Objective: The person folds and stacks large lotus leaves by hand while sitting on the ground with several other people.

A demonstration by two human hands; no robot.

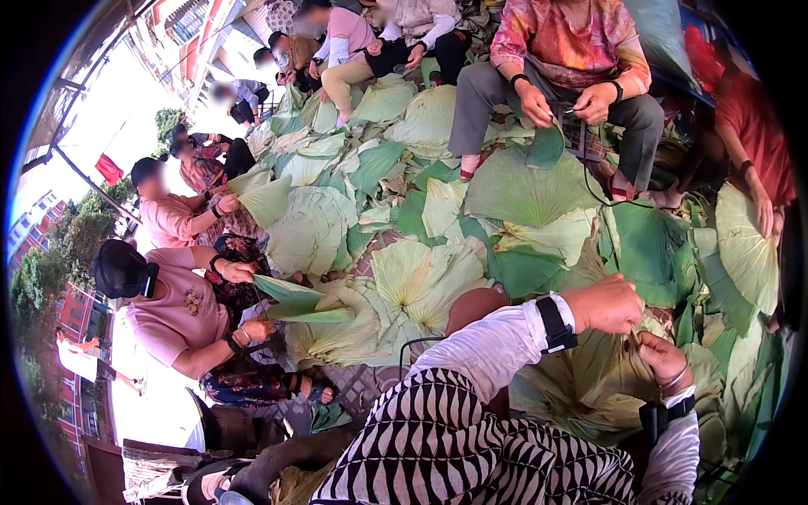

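Both hands work close together at the lower right. My left hand [603, 305] has its fingers closed on the gathered edge of a dry, brownish-green lotus leaf [584, 379]. Just below and to the right, my right hand [664, 361] pinches the same leaf, its knuckles bent and a bracelet on the wrist. The leaf spreads in folds beneath both hands, over other leaves. My fingertips hide the exact spot of the grip. Dark bands are strapped around both wrists over white sleeves.
Large piles of lotus leaves [379, 177] cover the ground. Facing me, a seated person [568, 57] holds a leaf and a small tool. At left, a person in a black cap [170, 315] holds a folded leaf [297, 297]. Another person [754, 145] stoops at far right.
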